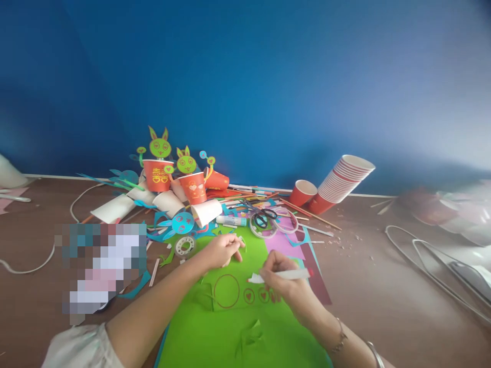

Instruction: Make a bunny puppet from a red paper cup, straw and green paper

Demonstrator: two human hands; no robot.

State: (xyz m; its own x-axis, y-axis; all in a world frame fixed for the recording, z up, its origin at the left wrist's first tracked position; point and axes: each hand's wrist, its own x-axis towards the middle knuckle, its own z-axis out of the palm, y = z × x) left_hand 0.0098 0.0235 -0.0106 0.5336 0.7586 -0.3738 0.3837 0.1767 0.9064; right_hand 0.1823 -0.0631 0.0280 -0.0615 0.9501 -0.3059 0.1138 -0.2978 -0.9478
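My right hand grips a white marker with red at its end, held nearly level just above the green paper. Drawn in red on the paper are a large circle and small circles with hearts inside, one of them a heart circle left of the right hand. My left hand is closed over the sheet's upper part, fingertips pinched; a small pale bit shows at them, too small to name. A loose green paper scrap lies on the near part of the sheet.
Behind the sheet lie black-handled scissors, tape rolls, a glue stick, and a blue paper rabbit head. Red cups with green rabbit faces stand back left. A leaning cup stack and white cable are rightward.
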